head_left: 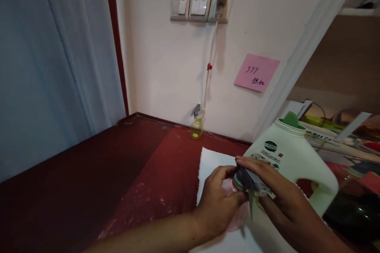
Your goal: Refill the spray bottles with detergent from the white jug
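My left hand (213,202) is closed around the upper part of a pink translucent spray bottle (238,218), fingers and thumb near its neck. My right hand (286,195) grips a dark grey trigger spray head (254,182) right at the bottle's mouth. Whether the head is seated on the neck I cannot tell, as my fingers cover part of it. Beneath the bottle lies a white sheet (210,162) with a ragged edge. Just behind my right hand stands a large pale green jug (319,166), with something green in its open mouth.
A small yellowish spray bottle (196,128) stands against the wall on the dark red tabletop (139,182). Above it, a white cable (211,47) hangs from a wall socket. Cluttered shelves (341,138) and a dark rounded container (353,213) are at the right; a blue-grey curtain (59,55) hangs left.
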Action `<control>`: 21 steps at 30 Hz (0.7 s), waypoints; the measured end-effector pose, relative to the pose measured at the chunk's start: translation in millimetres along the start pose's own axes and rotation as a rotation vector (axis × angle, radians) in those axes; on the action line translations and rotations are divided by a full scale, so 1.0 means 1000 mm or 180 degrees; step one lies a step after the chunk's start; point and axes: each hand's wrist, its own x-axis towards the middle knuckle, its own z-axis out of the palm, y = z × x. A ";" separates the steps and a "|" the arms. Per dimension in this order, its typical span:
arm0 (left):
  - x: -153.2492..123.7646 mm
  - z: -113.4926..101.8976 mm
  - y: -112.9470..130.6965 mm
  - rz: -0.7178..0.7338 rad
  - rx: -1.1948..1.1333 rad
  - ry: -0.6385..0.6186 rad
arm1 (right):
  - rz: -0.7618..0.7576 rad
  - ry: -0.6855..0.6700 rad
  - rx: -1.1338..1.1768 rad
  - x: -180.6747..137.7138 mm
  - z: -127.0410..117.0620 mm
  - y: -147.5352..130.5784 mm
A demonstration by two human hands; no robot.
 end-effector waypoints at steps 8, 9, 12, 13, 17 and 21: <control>0.000 -0.002 -0.007 -0.0017 -0.0020 0.0043 | -0.0012 -0.0037 -0.0406 -0.006 0.002 0.001; 0.000 -0.001 -0.008 -0.0001 -0.0035 0.0052 | -0.0028 -0.0060 -0.0464 -0.005 0.002 0.000; -0.002 -0.001 -0.010 0.0035 -0.0069 0.0045 | -0.0048 -0.0127 -0.0631 -0.003 0.001 -0.001; -0.002 -0.001 -0.010 0.0058 -0.0085 0.0034 | -0.0050 -0.0164 -0.0683 -0.003 0.000 -0.001; -0.005 0.000 -0.007 0.0113 -0.0230 0.0018 | -0.0138 -0.0259 -0.0848 -0.003 -0.004 0.000; -0.006 0.003 -0.007 0.0017 -0.0202 0.0132 | -0.0302 -0.0268 -0.0810 0.000 -0.011 0.001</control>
